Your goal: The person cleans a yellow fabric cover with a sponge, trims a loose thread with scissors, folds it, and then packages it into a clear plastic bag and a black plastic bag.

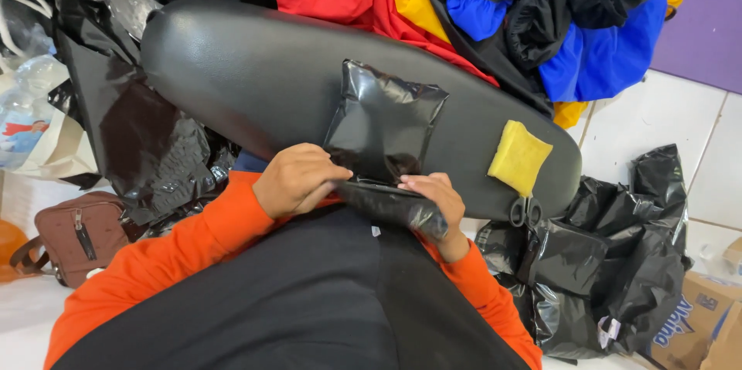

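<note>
Glossy black plastic packet (pixel 384 129), flat on the black padded ironing-board top (pixel 232 69), near edge rolled toward the body. Left hand (pixel 297 178) fingers curled, pressing the fold; right hand (pixel 433 196) fingers pinching the rolled edge. Step judged: folding the packet's open end. Next: even pressure along the fold. Yellow sponge (pixel 519 157) and scissors (pixel 525 212) just right.

Garment workshop — piled fabrics (pixel 479 7) (scissors (pixel 525 212) too).

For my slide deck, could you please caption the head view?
Both hands, left hand and right hand, fold a black plastic bag on a black padded board.
</note>
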